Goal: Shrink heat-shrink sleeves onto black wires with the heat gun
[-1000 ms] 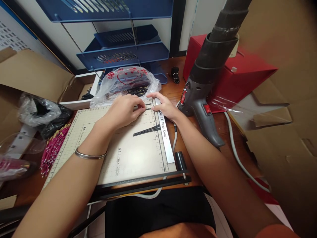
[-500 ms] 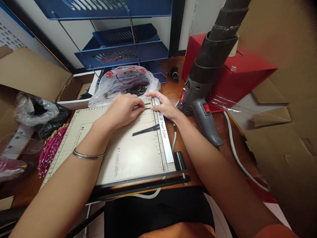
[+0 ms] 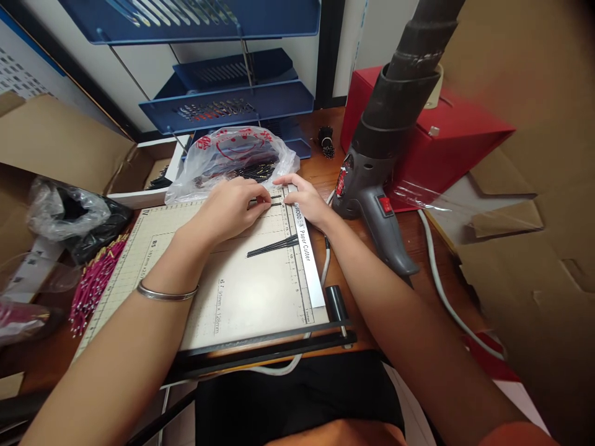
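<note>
Head view shows the left hand lying on the paper cutter, its fingers closed in a pinch on a few thin black sticks that lie flat on the board. The right hand rests just beside it on the white ruler strip, fingers flat and spread, the fingertips near the ends of those sticks. A small bundle of black sticks lies on the board just below both hands. Behind the hands sits a plastic bag with more black pieces. Right of the right hand stands a grey heat gun. Far left of the left hand lie pink wires.
</note>
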`<state>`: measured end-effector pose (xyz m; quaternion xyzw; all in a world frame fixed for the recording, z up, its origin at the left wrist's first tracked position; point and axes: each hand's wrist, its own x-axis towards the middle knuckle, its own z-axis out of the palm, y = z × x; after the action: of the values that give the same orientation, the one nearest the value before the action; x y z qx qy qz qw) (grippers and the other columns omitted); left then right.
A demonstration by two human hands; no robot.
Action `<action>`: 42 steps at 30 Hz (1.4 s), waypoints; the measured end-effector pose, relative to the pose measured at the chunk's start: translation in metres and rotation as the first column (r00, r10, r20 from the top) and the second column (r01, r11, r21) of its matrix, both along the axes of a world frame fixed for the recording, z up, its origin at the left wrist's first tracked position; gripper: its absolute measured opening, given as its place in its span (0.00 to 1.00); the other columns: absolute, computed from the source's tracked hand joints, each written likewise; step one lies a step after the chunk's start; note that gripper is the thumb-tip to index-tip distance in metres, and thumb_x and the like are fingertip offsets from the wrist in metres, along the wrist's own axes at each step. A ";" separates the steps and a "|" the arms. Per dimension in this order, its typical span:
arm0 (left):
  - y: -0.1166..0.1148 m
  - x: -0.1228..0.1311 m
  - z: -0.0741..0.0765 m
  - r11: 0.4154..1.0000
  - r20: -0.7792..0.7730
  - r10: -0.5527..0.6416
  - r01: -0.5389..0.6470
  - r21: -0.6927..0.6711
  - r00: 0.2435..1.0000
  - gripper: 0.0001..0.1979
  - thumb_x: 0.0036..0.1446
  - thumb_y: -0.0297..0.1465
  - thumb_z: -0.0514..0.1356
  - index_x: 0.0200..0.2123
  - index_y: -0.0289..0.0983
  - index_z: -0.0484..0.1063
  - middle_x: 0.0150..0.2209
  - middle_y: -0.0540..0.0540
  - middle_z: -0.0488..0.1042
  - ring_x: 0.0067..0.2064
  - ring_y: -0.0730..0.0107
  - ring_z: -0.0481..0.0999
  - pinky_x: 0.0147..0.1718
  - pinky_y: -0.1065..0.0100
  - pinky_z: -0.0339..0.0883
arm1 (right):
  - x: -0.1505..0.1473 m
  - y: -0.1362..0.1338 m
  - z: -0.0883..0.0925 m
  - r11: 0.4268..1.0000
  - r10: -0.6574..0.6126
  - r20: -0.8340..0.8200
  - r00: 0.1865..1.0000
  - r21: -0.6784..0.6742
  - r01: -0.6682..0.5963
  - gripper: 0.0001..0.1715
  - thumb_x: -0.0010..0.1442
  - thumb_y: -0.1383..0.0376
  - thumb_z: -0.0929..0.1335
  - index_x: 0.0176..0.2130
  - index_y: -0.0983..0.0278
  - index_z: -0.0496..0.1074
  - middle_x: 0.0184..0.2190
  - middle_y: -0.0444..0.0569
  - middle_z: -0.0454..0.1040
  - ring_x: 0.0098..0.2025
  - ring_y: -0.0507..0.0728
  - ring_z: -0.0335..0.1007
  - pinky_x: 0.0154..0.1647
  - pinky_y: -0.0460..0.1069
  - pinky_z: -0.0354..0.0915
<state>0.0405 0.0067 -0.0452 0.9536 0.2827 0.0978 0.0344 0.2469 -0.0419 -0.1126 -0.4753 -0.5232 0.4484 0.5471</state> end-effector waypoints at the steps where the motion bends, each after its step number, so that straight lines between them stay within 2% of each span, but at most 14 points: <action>1: 0.000 0.000 0.000 1.000 0.000 0.001 -0.001 0.001 1.000 0.13 0.71 0.37 0.58 0.43 0.41 0.83 0.43 0.42 0.85 0.46 0.55 0.79 0.49 0.56 0.68 | 0.000 0.000 0.000 1.000 0.001 0.003 1.000 0.003 -0.001 0.31 0.41 0.60 0.68 0.47 0.61 0.73 0.53 0.53 0.73 0.61 0.66 0.67 0.75 0.62 0.61; 12: 0.000 0.001 -0.001 1.000 0.010 0.006 -0.006 -0.007 1.000 0.14 0.71 0.38 0.58 0.43 0.40 0.84 0.42 0.41 0.85 0.45 0.53 0.79 0.50 0.55 0.69 | 0.001 -0.003 0.004 0.998 0.041 0.008 0.999 0.043 -0.041 0.32 0.40 0.62 0.69 0.48 0.61 0.72 0.54 0.52 0.74 0.63 0.65 0.67 0.77 0.60 0.59; 17: 0.000 0.001 -0.002 1.000 0.033 0.000 0.001 -0.018 0.999 0.14 0.70 0.38 0.58 0.43 0.40 0.84 0.41 0.41 0.85 0.44 0.55 0.80 0.49 0.56 0.69 | 0.002 -0.003 0.005 0.999 0.045 0.021 0.999 -0.004 -0.045 0.33 0.41 0.63 0.70 0.50 0.60 0.72 0.54 0.51 0.74 0.62 0.66 0.68 0.76 0.63 0.60; 22: 0.000 0.001 -0.004 1.000 0.056 0.000 0.000 -0.011 0.998 0.14 0.69 0.38 0.58 0.43 0.40 0.84 0.41 0.41 0.85 0.43 0.56 0.80 0.48 0.56 0.69 | 0.003 -0.003 0.004 0.997 0.077 0.026 0.997 0.030 -0.077 0.33 0.42 0.64 0.69 0.50 0.59 0.72 0.56 0.51 0.74 0.66 0.66 0.66 0.79 0.62 0.56; 35: 0.002 0.001 -0.004 1.000 0.045 0.002 -0.001 -0.030 0.999 0.13 0.70 0.37 0.59 0.43 0.40 0.83 0.41 0.41 0.84 0.43 0.56 0.79 0.48 0.56 0.68 | 0.001 -0.002 0.004 0.998 0.054 0.016 0.998 -0.013 -0.053 0.31 0.41 0.63 0.69 0.49 0.59 0.72 0.56 0.52 0.74 0.64 0.67 0.67 0.78 0.63 0.59; 42: 0.001 0.001 -0.004 1.000 0.043 0.014 -0.014 0.005 0.999 0.13 0.70 0.37 0.59 0.42 0.40 0.84 0.40 0.41 0.84 0.44 0.54 0.79 0.48 0.56 0.67 | 0.000 0.001 0.001 1.000 0.024 0.030 0.999 -0.005 -0.024 0.30 0.42 0.62 0.68 0.48 0.60 0.72 0.56 0.52 0.74 0.64 0.66 0.66 0.77 0.62 0.59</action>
<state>0.0418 0.0075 -0.0494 0.9493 0.2884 0.1193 0.0373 0.2468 -0.0405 -0.1121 -0.4770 -0.5361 0.4487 0.5326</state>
